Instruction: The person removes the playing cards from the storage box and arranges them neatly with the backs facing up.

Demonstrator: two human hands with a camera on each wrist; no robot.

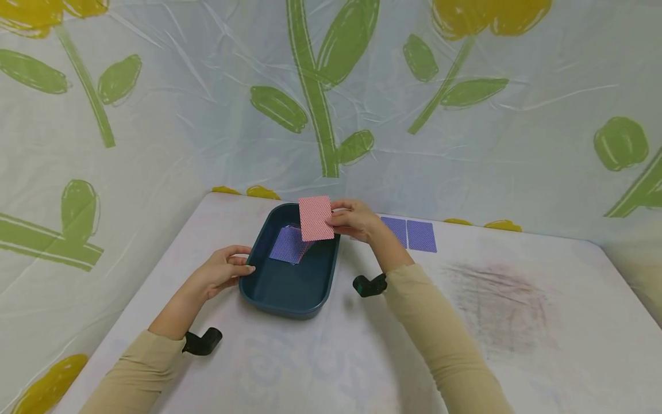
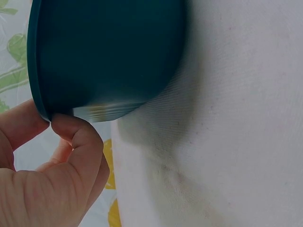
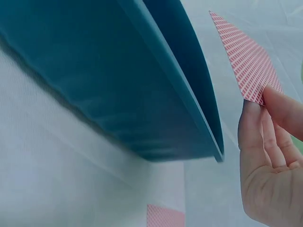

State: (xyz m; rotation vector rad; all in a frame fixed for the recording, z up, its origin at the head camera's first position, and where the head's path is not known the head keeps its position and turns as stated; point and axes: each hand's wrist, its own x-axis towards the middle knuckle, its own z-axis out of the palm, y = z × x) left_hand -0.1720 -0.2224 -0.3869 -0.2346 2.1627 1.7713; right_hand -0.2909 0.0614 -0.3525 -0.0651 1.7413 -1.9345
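Teal tub (image 1: 288,292), one; held card (image 1: 315,218), one

White table (image 1: 496,368), pale top, far edge up against the backdrop. Big dark-reddish smudge (image 1: 501,305) on the right half, faint bluish marks (image 1: 331,365) near the front. Dark blue-green tub (image 1: 287,313) stands left of centre, long axis running front to back. Right of it, near the far edge: two blue-patterned cards (image 1: 422,236) flat, side by side, narrow gap. Red-patterned card (image 3: 165,216) also lies there, partly in frame.
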